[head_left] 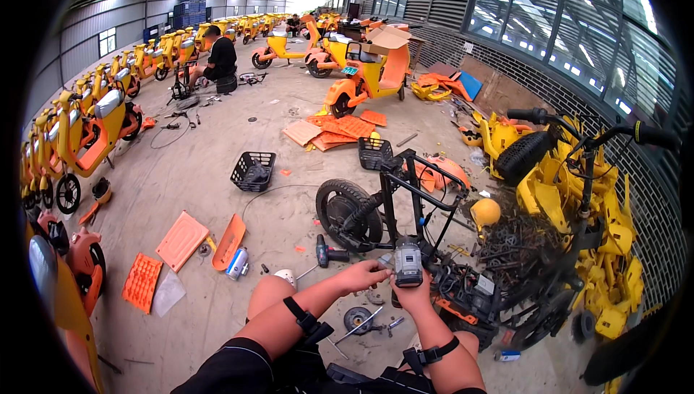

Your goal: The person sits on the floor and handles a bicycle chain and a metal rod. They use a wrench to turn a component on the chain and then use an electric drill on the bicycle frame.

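My right hand (pixel 412 294) is wrapped round the handle of a grey cordless power tool (pixel 408 260), held upright beside a stripped black scooter frame (pixel 394 202). Close to the tool's left side is my left hand (pixel 366 277), its fingertips drawn together; whatever they pinch is too small to make out. The frame's rear wheel (pixel 340 215) rests on the floor beyond my hands. A second cordless drill (pixel 323 251) lies on the floor left of the wheel. Below my hands are a round hub-like part (pixel 357 319) and a T-shaped metal wrench (pixel 365 323).
Black crates (pixel 253 170) and orange panels (pixel 336 130) lie ahead. A spray can (pixel 236 264) is at left. Yellow body panels (pixel 607 235) and dark metal parts (pixel 520 242) pile up at right. Scooters (pixel 101 130) line the left; a person (pixel 220 58) sits farther off.
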`<state>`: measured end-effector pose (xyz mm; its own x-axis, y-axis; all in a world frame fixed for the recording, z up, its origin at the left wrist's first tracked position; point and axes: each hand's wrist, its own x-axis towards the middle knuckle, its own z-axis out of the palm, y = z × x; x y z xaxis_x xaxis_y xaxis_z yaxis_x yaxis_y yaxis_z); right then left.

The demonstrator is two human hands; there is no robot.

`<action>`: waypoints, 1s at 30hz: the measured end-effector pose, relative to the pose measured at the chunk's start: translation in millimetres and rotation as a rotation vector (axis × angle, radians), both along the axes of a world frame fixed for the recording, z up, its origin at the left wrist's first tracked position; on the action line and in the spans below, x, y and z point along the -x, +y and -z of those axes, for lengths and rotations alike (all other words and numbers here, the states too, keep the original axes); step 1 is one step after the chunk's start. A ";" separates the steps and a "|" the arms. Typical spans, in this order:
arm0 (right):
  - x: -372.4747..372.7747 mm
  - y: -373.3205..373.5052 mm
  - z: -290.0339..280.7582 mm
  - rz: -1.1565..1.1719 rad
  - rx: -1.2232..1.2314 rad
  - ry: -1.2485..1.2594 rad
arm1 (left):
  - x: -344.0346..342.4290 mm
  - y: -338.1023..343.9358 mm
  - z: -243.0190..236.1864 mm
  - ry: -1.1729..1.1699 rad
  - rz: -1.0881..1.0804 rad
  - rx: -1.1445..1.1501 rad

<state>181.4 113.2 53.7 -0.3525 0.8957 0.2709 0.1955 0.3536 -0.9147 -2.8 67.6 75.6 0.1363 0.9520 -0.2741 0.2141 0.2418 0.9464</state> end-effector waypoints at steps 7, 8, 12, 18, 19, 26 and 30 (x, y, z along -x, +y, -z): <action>-3.4 3.5 2.8 -0.014 -0.016 -0.013 | -0.1 15.9 32.2 -0.038 0.017 -0.106; -3.6 3.2 1.2 -0.017 0.016 -0.027 | -0.4 16.8 33.0 -0.048 0.017 -0.121; -9.2 16.7 20.2 -0.067 0.029 0.072 | -2.2 9.8 2.2 -0.023 0.053 -0.026; -4.5 7.9 1.8 -0.104 0.067 0.102 | 4.6 7.4 2.6 -0.057 0.081 0.011; -6.9 11.2 5.3 -0.109 0.053 0.060 | 4.1 6.4 -0.4 -0.073 0.088 0.006; -6.0 16.2 21.3 -0.086 0.074 0.028 | 5.4 6.4 2.9 -0.108 0.101 -0.036; -4.2 11.3 15.0 -0.091 0.093 0.023 | 6.2 1.8 -4.3 -0.076 0.092 -0.012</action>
